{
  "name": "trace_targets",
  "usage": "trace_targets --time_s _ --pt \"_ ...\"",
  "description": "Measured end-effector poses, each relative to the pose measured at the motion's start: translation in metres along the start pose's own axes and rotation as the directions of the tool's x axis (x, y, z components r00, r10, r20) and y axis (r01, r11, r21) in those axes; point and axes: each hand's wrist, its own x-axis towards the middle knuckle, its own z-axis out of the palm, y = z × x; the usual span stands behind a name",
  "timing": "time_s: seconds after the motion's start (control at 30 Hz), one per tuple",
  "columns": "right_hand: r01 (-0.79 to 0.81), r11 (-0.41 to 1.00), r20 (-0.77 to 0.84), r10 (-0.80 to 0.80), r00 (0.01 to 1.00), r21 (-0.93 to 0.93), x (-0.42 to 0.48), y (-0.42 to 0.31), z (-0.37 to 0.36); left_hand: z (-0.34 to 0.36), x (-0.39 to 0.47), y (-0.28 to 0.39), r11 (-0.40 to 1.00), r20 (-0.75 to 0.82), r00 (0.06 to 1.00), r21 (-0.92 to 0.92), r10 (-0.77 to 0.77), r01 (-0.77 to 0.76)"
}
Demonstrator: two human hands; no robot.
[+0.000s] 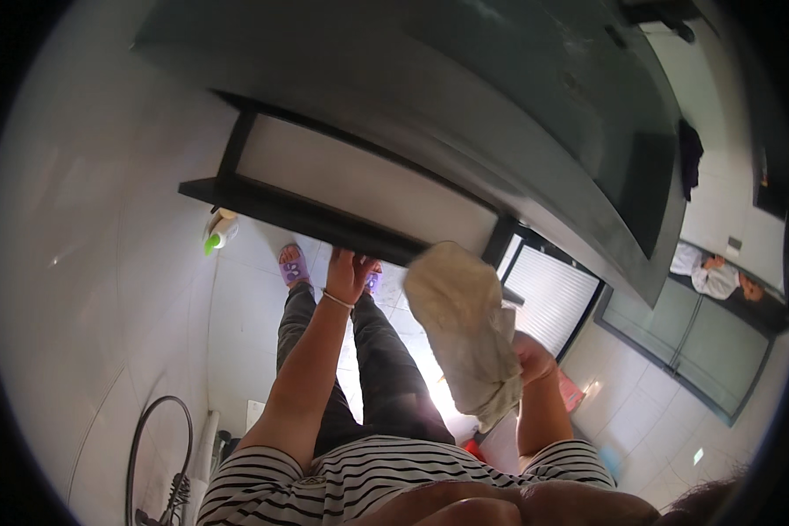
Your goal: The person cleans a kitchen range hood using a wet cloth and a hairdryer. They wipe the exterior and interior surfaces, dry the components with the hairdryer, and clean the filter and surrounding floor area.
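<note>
My right hand (pixel 534 358) grips a crumpled beige cloth (pixel 463 329), which hangs in front of my right leg and partly covers the end of a black-framed shelf (pixel 315 217). At the front edge of that shelf is my left hand (pixel 350 273), a bracelet on its wrist. Its fingertips meet the dark edge and are partly hidden there, so whether they grip it is unclear. Below the shelf, my feet stand on the tiles in purple slippers (pixel 294 268).
A white bottle with a green top (pixel 220 237) stands by the left wall. A dark hose (pixel 161 401) curves at the lower left. Above the shelf spreads a large grey panel (pixel 394 85). A white ribbed panel (pixel 549 296) and a glass-fronted frame (pixel 687 329) are on the right.
</note>
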Motion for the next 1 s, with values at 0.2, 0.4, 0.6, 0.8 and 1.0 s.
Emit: trace_targets --time_s 0.2,0.4,0.6,0.8,1.0 --pt "-0.52 0.844 -0.166 0.536 0.828 0.131 -0.043 0.078 -0.004 0.102 0.008 0.002 0.978 0.213 0.96 0.062 0.182 -0.2" --pt "-0.671 0.711 -0.293 0.61 0.737 -0.21 -0.038 0.068 0.003 0.125 0.013 0.002 0.949 0.378 0.913 0.198 0.156 -0.244" --pt "-0.719 0.692 -0.323 0.696 0.641 0.062 -0.074 0.089 -0.015 0.13 0.028 0.004 0.955 0.478 0.873 0.199 0.1 -0.218" --pt "-0.592 0.796 -0.45 0.578 0.681 0.127 -0.084 0.062 -0.004 0.118 0.021 0.016 0.861 0.27 0.961 0.476 0.054 -0.182" --pt "-0.452 0.889 -0.536 0.349 0.769 -0.07 -0.098 0.024 0.015 0.051 -0.023 0.064 0.709 -0.099 0.975 0.701 0.198 -0.072"
